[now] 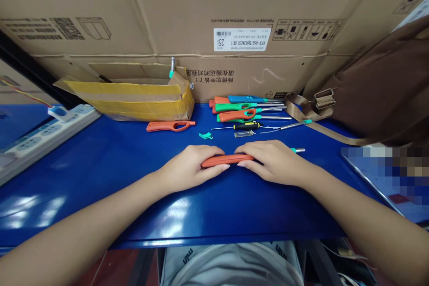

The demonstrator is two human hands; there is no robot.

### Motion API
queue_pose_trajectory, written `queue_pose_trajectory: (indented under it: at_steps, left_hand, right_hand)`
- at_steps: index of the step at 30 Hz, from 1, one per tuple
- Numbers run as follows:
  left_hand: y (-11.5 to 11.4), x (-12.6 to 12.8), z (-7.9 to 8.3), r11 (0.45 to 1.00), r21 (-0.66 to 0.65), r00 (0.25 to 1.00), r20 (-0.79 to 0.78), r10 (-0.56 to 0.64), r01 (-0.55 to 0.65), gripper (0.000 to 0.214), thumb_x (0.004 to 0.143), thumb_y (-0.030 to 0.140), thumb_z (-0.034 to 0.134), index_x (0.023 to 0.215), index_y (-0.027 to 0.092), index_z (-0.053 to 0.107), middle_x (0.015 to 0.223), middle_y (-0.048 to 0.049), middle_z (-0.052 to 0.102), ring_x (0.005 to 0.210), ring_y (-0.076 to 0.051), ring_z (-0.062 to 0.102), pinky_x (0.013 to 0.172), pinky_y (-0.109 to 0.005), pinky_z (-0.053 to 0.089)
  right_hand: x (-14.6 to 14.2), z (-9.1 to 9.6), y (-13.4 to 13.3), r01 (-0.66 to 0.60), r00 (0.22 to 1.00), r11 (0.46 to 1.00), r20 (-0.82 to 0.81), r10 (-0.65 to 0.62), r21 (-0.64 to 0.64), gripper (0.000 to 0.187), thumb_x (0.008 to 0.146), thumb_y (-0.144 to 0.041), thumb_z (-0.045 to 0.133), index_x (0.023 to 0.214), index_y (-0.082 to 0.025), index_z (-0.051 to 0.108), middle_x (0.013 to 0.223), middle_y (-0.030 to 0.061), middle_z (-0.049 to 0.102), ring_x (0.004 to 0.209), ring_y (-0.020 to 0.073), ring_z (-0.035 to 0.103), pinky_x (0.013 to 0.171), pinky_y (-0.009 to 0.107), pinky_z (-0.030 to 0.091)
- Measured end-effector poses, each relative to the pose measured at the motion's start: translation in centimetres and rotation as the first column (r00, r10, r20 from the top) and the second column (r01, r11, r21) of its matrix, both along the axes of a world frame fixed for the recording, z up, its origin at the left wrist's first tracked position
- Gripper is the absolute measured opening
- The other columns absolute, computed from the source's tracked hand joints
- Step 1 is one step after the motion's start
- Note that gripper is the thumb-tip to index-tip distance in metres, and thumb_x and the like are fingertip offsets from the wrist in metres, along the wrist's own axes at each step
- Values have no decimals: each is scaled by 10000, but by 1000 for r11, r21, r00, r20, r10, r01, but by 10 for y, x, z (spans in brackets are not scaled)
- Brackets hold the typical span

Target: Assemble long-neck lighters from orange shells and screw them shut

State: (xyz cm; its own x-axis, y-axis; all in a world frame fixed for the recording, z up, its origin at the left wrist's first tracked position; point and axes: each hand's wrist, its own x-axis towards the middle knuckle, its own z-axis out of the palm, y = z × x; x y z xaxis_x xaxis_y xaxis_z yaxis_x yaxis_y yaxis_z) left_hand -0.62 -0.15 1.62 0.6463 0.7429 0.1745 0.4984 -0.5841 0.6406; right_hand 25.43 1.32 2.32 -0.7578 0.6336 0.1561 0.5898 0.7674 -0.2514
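Both my hands rest on the blue table (pixel 100 161) and press on one orange lighter body (pixel 225 160) lying flat between them. My left hand (pixel 192 164) grips its left end with fingers curled over it. My right hand (pixel 271 158) covers its right end, where a teal collar and metal tip (pixel 297 150) stick out past the fingers. A small teal trigger piece (pixel 205 135) lies just behind my left hand. A loose orange lighter shell (pixel 170 126) lies further back left.
A pile of several finished long lighters (pixel 246 108) sits at the back centre, with a small screwdriver (pixel 246 127) and thin metal rods (pixel 288 126). An open cardboard box (pixel 134 96) stands back left, a power strip (pixel 43 134) far left, a brown bag with strap (pixel 378 85) right.
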Motion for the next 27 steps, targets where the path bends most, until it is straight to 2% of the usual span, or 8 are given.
queue_pose_trajectory:
  at_steps: [2,8,12,15,22,27]
  left_hand:
    - [-1,-3,-1,989,131,995,-77,-66,76,315,1023,424,543,1161,181,687,1026,-49,734,897,-186,679,801,-276,485]
    - [-3,-6,-2,939,299,977,-177,-120,169,313,1046,399,506,1076,148,691,854,-38,695,730,-157,646,668,-250,448]
    - [-4,-5,0,929,317,975,-170,-141,190,295,1046,383,513,1005,147,684,806,-23,674,677,-138,620,633,-242,424]
    - [-2,-6,3,924,325,972,-185,-146,201,298,1048,383,509,988,149,683,815,-23,678,682,-138,622,642,-246,430]
    - [2,-11,9,897,383,958,-255,-128,222,338,1056,412,477,1021,153,693,833,-49,694,735,-170,653,674,-257,454]
    - [13,-27,19,893,392,951,-288,-108,220,342,1052,421,481,1097,149,683,911,-67,716,808,-187,680,737,-268,488]
  right_hand:
    - [0,1,0,-13,1000,1000,-26,13,-20,331,1064,-423,438,1152,-200,667,1099,59,767,970,237,730,780,334,504]
    - [-1,-2,-4,-133,988,990,-82,129,-53,298,1063,-368,449,1071,-192,689,974,41,746,870,193,693,753,300,469]
    - [-3,-4,-5,-160,980,985,-129,151,-58,282,1060,-315,453,1015,-187,700,945,34,745,842,177,683,766,290,466]
    - [-3,-2,-5,-147,986,988,-85,143,-51,301,1065,-358,452,1060,-195,705,983,38,756,877,189,696,778,300,476]
    - [2,6,-4,-125,992,990,15,125,59,360,1021,-432,515,1192,-171,696,1106,96,765,964,253,717,810,358,522]
    - [14,12,6,4,995,978,96,-24,210,416,950,-402,625,1282,-153,664,1196,136,729,1086,311,670,928,441,511]
